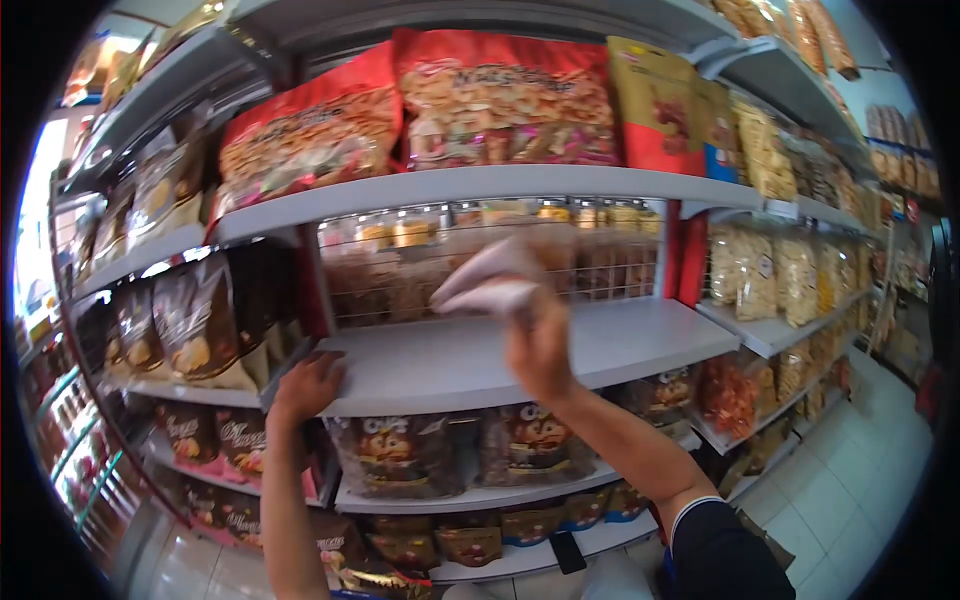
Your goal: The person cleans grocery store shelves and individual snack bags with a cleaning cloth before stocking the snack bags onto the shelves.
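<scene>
My right hand (pixel 538 345) is closed around a folded pale cloth (pixel 495 278), raised over the middle shelf (pixel 620 340). The cloth is blurred by motion and hangs toward the left, apart from the shelf surface. My left hand (pixel 308 385) rests on the left front corner of that same shelf, its fingers stretched over the edge and holding nothing. Behind the shelf board stands a wire grid (pixel 615 265), partly hidden by the cloth.
Large red snack bags (pixel 505 100) fill the shelf above. Dark bags with cartoon faces (pixel 535 440) stand on the shelf below. Brown bags (pixel 195 320) sit at left, clear snack packs (pixel 755 275) at right. A black phone-like rectangle (pixel 567 552) lies low at the front.
</scene>
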`<state>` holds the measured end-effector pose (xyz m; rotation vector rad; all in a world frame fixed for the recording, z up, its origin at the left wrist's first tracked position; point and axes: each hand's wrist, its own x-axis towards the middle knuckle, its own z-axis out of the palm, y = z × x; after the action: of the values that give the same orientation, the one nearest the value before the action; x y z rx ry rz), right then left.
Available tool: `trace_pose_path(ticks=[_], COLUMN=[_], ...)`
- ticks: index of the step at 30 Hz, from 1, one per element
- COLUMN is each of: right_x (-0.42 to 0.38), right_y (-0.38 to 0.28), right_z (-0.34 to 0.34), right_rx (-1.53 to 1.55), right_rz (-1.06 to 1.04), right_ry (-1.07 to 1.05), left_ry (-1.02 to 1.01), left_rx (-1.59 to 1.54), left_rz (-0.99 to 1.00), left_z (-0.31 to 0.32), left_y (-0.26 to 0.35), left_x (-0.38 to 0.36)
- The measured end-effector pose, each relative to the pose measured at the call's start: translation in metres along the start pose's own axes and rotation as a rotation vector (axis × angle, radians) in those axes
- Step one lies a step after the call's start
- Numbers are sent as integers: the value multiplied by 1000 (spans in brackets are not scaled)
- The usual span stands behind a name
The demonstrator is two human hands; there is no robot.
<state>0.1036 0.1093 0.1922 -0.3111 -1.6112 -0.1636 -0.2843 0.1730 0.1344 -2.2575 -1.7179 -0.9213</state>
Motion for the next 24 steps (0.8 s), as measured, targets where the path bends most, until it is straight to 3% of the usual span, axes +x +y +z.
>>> trace_pose_path(ticks=[3,4,6,8,9,11,16,20,24], right_x=[7,28,56,76,87,96,110,101,91], right_y=[53,40,77,97,88,126,143,127,114], right_z=[-96,-124,-194,-241,-247,-268,-244,-175,-100], right_rx=[99,134,106,26,82,188,316,163,209], right_rz=[222,266,183,244,359,264,188,167,161], right_ry=[753,909,1154,1284,1297,1216,1101,1082,1013], left_ry=[8,12,24,-19,-24,-26,-65,-62,-78], left_rx=[9,28,68,15,12,18,43,56,53], left_rz=[-21,-4,27,-35,-46,-80,-142,-121,-121], left_z=[0,2,3,-1,0,-4,-10,-5,-9], left_y=[3,1,-1,7,6,9,20,11,16], left_x=[1,2,3,2,2,1,-2,2,-1])
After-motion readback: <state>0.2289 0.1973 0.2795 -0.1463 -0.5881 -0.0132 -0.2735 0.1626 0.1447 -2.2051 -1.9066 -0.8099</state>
